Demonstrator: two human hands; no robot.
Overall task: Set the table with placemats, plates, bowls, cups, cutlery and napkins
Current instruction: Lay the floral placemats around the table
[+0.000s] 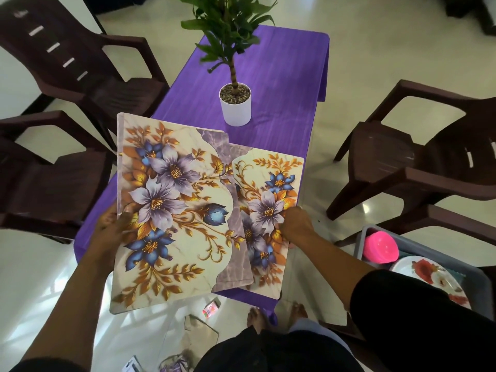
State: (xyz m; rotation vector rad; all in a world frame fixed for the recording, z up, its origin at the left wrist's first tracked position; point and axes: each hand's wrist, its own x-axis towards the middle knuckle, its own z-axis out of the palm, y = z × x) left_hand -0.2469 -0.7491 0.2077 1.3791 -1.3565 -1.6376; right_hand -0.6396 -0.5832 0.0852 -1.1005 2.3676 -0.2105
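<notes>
Hands: left [112, 226] grips placemat stack [171, 210] | right [296, 224] pinches placemat [271, 194] | potted plant [235, 106] beyond

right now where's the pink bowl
In the head view the pink bowl sits low on the right, inside the grey tub on the floor beside the purple table, just above the floral plate and in front of a brown chair.

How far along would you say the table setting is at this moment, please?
Barely begun. In hand: the left hand holds a floral placemat stack, while the right hand places another floral placemat on the purple-clothed table. Left: the pink plastic bowl and flowered white plate wait in the grey tub.
</notes>
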